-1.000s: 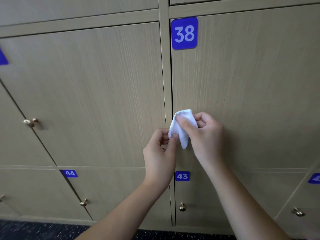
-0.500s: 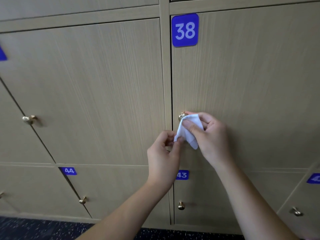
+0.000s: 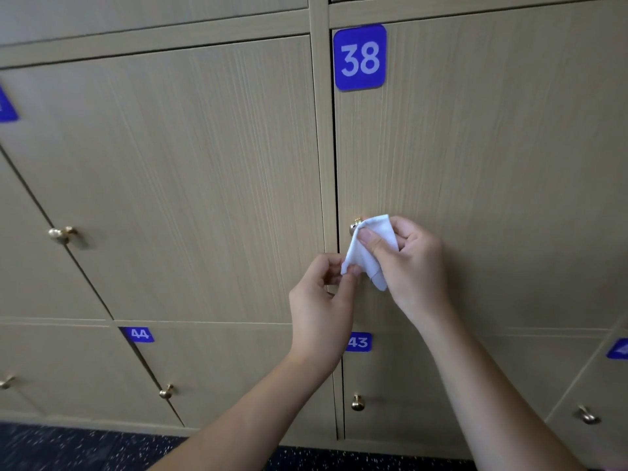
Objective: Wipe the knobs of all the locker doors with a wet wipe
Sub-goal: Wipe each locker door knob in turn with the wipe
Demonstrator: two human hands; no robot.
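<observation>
The right hand (image 3: pixel 413 256) is pinching a crumpled white wet wipe (image 3: pixel 370 248) against the small brass knob (image 3: pixel 355 227) of wooden locker door 38 (image 3: pixel 475 164); the left hand (image 3: pixel 323 300) is nipping the wipe's lower corner. The knob, seemingly half covered, needs wrapping and rubbing next.
</observation>
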